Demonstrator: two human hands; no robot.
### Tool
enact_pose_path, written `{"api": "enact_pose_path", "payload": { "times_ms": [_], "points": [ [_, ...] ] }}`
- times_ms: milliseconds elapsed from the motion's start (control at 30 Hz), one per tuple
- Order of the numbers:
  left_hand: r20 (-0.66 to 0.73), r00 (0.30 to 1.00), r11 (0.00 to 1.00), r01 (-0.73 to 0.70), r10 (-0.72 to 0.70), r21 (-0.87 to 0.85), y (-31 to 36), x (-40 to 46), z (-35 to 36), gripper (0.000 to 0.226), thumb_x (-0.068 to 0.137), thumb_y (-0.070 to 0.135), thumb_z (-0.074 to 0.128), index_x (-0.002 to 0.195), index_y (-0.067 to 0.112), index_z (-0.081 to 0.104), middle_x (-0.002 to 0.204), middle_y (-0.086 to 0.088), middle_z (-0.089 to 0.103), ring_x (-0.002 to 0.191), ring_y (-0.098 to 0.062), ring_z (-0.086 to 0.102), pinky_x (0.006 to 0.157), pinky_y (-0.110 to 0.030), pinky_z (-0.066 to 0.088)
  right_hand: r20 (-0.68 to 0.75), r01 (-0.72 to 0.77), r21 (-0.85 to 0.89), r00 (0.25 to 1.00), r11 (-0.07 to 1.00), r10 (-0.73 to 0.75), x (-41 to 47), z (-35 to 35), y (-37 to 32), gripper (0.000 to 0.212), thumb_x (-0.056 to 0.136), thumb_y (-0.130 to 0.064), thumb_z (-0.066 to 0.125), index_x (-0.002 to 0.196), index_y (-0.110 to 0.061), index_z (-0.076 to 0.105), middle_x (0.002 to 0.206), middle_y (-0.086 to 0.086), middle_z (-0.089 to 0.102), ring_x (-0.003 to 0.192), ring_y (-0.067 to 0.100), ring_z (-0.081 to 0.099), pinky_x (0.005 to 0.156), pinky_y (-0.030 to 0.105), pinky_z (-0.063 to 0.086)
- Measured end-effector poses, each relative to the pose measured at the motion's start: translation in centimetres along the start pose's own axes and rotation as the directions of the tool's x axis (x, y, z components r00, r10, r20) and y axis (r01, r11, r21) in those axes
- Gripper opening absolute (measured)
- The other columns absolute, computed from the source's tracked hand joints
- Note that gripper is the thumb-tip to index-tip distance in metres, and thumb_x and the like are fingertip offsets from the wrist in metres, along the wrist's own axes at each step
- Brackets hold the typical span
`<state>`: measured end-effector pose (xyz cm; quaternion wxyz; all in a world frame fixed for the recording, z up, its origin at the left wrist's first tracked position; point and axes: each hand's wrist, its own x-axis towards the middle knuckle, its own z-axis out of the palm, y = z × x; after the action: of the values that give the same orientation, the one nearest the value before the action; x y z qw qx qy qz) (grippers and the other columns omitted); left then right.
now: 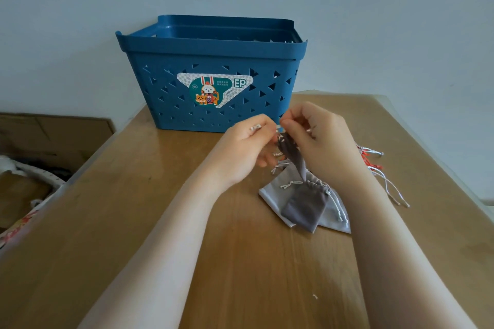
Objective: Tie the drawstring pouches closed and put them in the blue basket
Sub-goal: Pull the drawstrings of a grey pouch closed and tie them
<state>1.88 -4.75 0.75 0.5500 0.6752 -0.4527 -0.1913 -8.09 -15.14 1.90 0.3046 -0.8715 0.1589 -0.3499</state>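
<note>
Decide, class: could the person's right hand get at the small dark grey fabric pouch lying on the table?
Probably yes: the dark grey fabric pouch lies uncovered below the right hand, though that hand now pinches another pouch's cord.

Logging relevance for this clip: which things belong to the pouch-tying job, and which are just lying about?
Job:
- dark grey fabric pouch held in both hands
- grey pouches on table
- blue plastic basket
- loose red-and-white cords

Lying about:
- brown cardboard box
- patterned cloth

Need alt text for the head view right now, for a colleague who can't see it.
Both hands, left and right, pinch the drawstring of a dark grey pouch held above a wooden table. More pouches lie beneath it, and a blue basket stands behind.
</note>
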Motion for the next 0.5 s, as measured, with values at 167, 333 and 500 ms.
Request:
{"api": "enact_pose_path", "payload": {
  "times_ms": [167, 333, 500],
  "points": [
    [-0.107, 0.993, 0.974, 0.027, -0.052, -0.226, -0.1, 0.2, -0.5, 0.019, 0.095, 0.018, 0.051, 0.085, 0.020, 0.067, 0.075, 0.015, 0.069, 0.083, 0.001, 0.063, 0.085, -0.031, 0.054, -0.029, 0.004, 0.021, 1.000, 1.000, -0.004, 0.0, 0.8, -0.4, 0.012, 0.093, -0.011, 0.052, 0.082, -0.017, 0.052, 0.082, -0.004, 0.054, 0.075, 0.009, 0.051, 0.069, 0.011, 0.037],
    [-0.105, 0.994, 0.987, -0.028, 0.011, -0.161, 0.1, 0.2, -0.2, 0.024, 0.097, 0.019, 0.049, 0.078, 0.023, 0.063, 0.069, 0.015, 0.064, 0.069, -0.006, 0.065, 0.061, -0.023, 0.053, -0.060, -0.055, 0.081, 0.996, 0.995, 0.060, -0.2, 0.9, -0.7, 0.013, 0.088, -0.013, 0.058, 0.077, -0.020, 0.056, 0.070, -0.013, 0.056, 0.068, 0.004, 0.053, 0.062, 0.008, 0.038],
    [-0.196, 0.974, 0.993, -0.120, 0.114, -0.022, -0.5, 0.6, -0.3, 0.021, 0.093, 0.034, 0.049, 0.075, 0.032, 0.061, 0.072, 0.012, 0.061, 0.077, -0.017, 0.061, 0.073, -0.042, 0.052, -0.147, -0.052, 0.118, 0.987, 0.992, 0.069, -0.3, 1.7, -1.2, 0.013, 0.086, -0.014, 0.062, 0.075, -0.021, 0.059, 0.076, 0.001, 0.064, 0.068, 0.013, 0.060, 0.064, 0.020, 0.046]
  ]
}}
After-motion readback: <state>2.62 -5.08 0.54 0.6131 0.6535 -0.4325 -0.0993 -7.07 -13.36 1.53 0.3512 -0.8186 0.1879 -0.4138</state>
